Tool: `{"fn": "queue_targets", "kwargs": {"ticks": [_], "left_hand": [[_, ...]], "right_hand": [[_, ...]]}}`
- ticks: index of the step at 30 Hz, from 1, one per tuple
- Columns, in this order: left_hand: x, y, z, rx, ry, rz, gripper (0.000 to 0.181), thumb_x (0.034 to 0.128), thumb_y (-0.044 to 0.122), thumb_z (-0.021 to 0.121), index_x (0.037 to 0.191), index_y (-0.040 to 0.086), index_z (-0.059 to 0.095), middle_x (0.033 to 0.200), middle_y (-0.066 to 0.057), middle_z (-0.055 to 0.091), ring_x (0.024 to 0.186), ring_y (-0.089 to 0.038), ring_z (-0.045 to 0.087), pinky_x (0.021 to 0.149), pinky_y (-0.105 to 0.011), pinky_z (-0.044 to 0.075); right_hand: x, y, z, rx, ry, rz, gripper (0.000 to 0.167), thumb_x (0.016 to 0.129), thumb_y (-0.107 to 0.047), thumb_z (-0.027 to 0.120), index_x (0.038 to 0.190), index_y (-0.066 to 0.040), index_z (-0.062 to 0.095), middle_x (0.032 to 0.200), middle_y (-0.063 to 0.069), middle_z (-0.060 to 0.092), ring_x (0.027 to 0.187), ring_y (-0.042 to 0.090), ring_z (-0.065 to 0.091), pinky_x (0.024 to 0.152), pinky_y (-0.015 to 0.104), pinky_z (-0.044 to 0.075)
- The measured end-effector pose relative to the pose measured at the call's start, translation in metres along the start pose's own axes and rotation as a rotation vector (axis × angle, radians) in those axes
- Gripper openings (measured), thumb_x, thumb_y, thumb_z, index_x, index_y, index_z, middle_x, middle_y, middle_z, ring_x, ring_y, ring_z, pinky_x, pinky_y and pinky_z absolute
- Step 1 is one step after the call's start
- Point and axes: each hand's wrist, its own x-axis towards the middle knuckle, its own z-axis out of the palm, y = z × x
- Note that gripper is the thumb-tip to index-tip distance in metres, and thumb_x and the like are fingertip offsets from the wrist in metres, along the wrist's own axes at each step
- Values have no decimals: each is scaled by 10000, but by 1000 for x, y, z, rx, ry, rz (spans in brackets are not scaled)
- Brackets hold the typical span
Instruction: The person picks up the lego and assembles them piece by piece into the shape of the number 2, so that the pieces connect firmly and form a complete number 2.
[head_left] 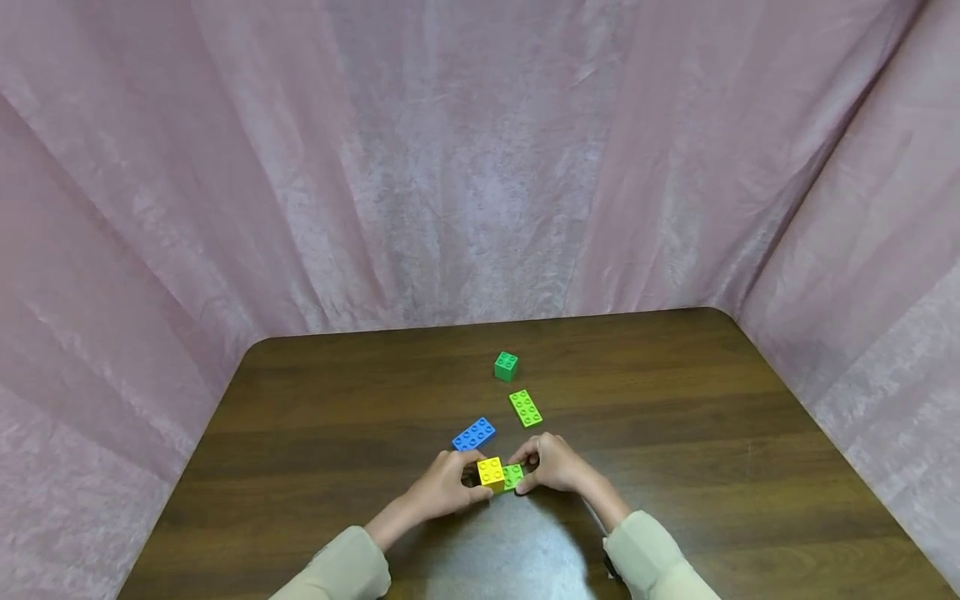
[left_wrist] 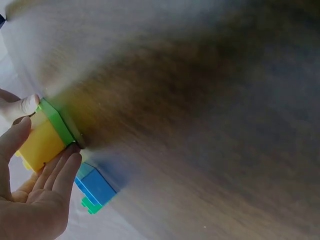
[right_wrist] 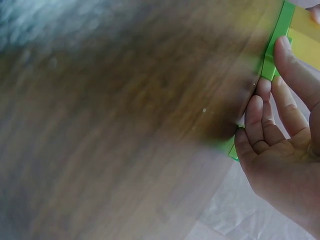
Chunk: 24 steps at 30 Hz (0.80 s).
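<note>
A yellow block [head_left: 491,473] sits on the left part of a flat light green brick [head_left: 513,477], whose studs show at its right. My left hand [head_left: 444,487] holds the yellow block between thumb and fingers. At the green brick's right end, my right hand [head_left: 553,465] pinches it with thumb and fingers. In the left wrist view the yellow block [left_wrist: 42,146] rests against the green brick [left_wrist: 58,123]. The right wrist view shows my right thumb on the green brick's [right_wrist: 276,45] side, with the yellow block [right_wrist: 305,42] beyond.
Just beyond my hands lies a blue brick [head_left: 474,435], with a second flat light green brick [head_left: 526,408] to its right. Farther back stands a dark green block [head_left: 506,367]. Pink curtains [head_left: 480,167] hang around the brown wooden table [head_left: 300,417].
</note>
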Motion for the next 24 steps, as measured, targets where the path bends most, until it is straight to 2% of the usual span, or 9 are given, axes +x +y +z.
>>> {"fn": "queue_targets", "kwargs": {"ticks": [6, 14, 18, 21, 24], "left_hand": [[-3, 0, 0, -33, -11, -21, 382, 848, 173, 751, 1155, -31, 652, 1084, -156, 716, 978, -237, 680, 825, -375, 572], [-5, -1, -2, -36, -20, -9, 393, 860, 171, 740, 1176, -39, 642, 1117, -174, 708, 1022, -265, 680, 856, -385, 572], [-8, -3, -7, -74, -19, -19, 389, 858, 115, 735, 1188, -63, 632, 1167, -214, 684, 1073, -317, 671, 887, -416, 567], [-11, -4, -13, -108, 12, -21, 364, 857, 67, 726, 1180, -74, 633, 1161, -224, 680, 1068, -333, 673, 888, -410, 566], [-13, -4, -18, -123, 93, -7, 326, 861, 48, 717, 1148, -85, 639, 1081, -220, 702, 1001, -328, 692, 851, -373, 581]], "right_hand": [[0, 0, 0, -7, 1, -3, 304, 671, -99, 880, 950, -56, 766, 944, 58, 734, 833, 123, 590, 694, 221, 486], [1, 1, 1, -10, 10, -13, 317, 661, -97, 884, 953, -53, 768, 933, 55, 734, 825, 117, 589, 690, 212, 483], [0, 2, 0, -15, 2, -13, 316, 669, -101, 881, 959, -49, 766, 938, 59, 741, 827, 126, 589, 688, 214, 481], [0, 2, 0, -14, -4, -7, 311, 675, -101, 879, 960, -48, 767, 944, 66, 746, 821, 126, 591, 684, 219, 484], [1, 1, 0, -10, -7, -7, 310, 675, -99, 879, 960, -47, 768, 947, 73, 745, 819, 127, 592, 683, 221, 485]]}}
